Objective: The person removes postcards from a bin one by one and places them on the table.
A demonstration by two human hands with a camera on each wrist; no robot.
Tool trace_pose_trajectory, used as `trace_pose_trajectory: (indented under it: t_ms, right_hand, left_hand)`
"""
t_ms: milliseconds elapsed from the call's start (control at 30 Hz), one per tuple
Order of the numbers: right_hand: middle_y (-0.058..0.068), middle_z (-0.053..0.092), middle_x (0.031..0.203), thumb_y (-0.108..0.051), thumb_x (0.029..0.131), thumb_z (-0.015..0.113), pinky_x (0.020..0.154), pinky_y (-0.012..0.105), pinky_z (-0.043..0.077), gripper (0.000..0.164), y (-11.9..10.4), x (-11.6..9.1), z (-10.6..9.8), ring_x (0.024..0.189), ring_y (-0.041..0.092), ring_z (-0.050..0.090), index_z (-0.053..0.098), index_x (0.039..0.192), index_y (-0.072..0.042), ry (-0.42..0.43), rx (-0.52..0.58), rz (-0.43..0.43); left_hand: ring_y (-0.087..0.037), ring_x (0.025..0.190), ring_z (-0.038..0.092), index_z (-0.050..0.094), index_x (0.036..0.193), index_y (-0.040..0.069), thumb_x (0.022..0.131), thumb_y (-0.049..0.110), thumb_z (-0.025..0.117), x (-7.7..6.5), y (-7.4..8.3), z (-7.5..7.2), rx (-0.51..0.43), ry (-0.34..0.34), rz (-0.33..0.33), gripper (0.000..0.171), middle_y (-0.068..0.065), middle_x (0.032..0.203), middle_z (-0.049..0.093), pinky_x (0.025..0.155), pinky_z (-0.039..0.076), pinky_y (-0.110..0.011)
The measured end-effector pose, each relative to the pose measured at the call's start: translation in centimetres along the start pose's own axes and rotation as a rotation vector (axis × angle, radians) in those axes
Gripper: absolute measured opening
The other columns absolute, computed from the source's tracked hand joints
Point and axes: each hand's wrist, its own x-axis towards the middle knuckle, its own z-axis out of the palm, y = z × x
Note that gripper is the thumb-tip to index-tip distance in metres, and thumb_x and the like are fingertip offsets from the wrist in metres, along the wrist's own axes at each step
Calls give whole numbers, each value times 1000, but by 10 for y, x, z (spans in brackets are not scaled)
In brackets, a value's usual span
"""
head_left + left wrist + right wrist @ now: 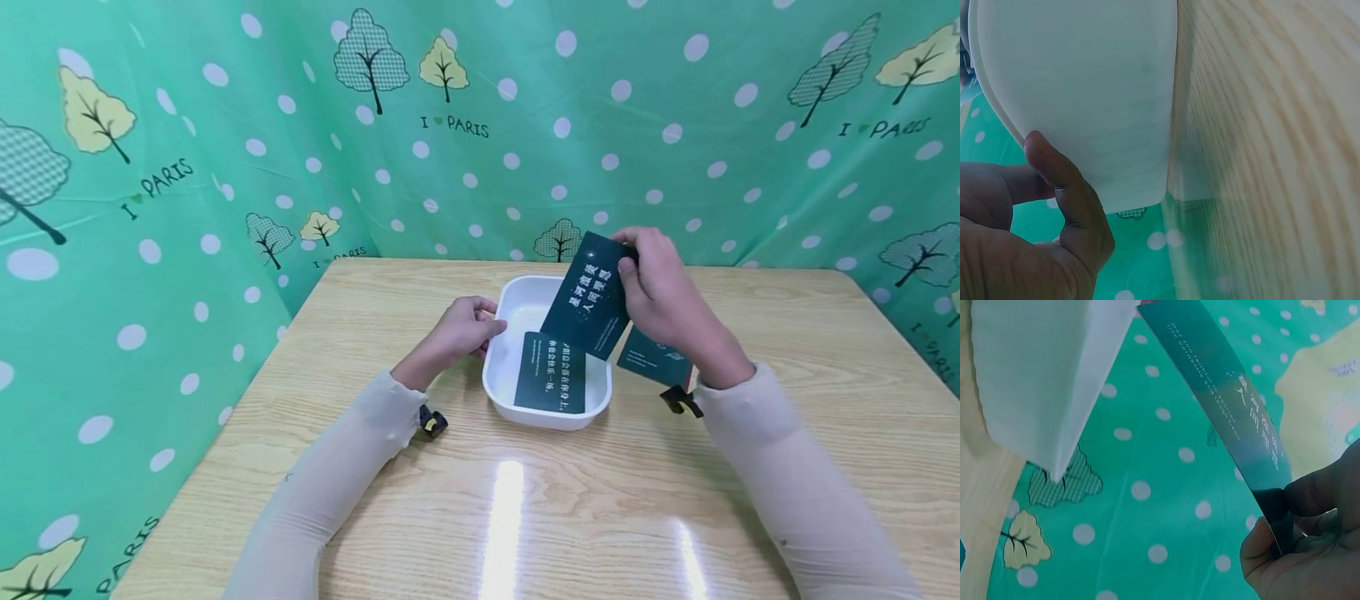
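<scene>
A white rectangular container (504,387) stands on the wooden table. Its left rim is pinched between the thumb and fingers of my left hand (459,329); the left wrist view shows those fingers (1082,209) at the rim close up. My right hand (660,287) pinches a dark green printed card (588,292) by its upper right edge, tilted over the container's right side. The right wrist view shows this card (1222,406) slightly bent, with white lettering. Inside the container lies another dark green card (551,375), partly overlapped in the head view by the held card.
A further dark green card (652,358) lies on the table (810,350) right of the container, partly hidden beneath my right hand and wrist. Behind the table hangs a green dotted cloth (562,167) printed with trees; it also runs down the left side.
</scene>
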Motion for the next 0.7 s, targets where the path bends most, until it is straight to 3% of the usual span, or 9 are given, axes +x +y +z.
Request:
trace_pose_trajectory:
  t_ms: [433,700]
  right_hand:
    - [31,41,123,0,104,30,90,54,35,33,30,0,-28,107,40,39,35,134,12,24,11,169]
    - [31,42,125,-8,104,24,83,54,40,35,55,-3,-35,106,41,43,35,134,8,13,21,326]
  left_hand:
    - [-21,63,60,51,120,6,95,16,64,0,0,1,-6,7,5,30,-14,92,61,49,54,-29]
    - [-19,60,58,51,119,6,95,16,64,1,-2,1,-12,10,4,29,-13,90,60,47,52,-28]
